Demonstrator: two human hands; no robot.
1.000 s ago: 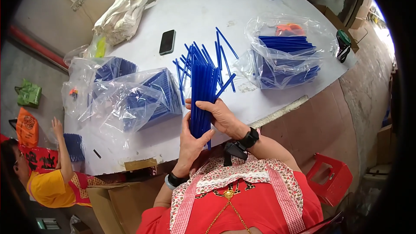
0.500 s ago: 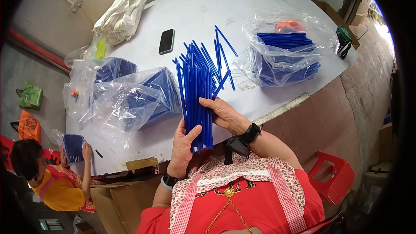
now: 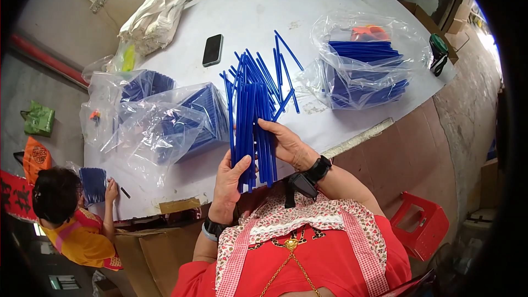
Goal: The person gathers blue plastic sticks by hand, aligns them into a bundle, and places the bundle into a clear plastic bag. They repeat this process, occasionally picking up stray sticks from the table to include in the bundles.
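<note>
A bundle of thin blue straw-like sticks (image 3: 250, 132) stands upright between my hands at the table's near edge. My left hand (image 3: 228, 181) wraps its lower left side, thumb across the front. My right hand (image 3: 283, 142) grips the right side a little higher up. A narrow gap shows between the left and right parts of the bundle. Just beyond it, loose blue sticks (image 3: 280, 71) of the same kind lie spread on the white table (image 3: 258, 11). Most of my fingers are hidden behind the bundle.
Clear bags of blue sticks stand at left (image 3: 201, 115) and right (image 3: 363, 71). A phone (image 3: 213, 50) and a white cloth bag (image 3: 154, 22) lie farther back. At the far left another person (image 3: 77, 231) handles a blue bundle. A red stool (image 3: 419, 225) stands right.
The bundle has parted slightly, its right part shifting right with my right hand. At the far left, the other person's head has moved right.
</note>
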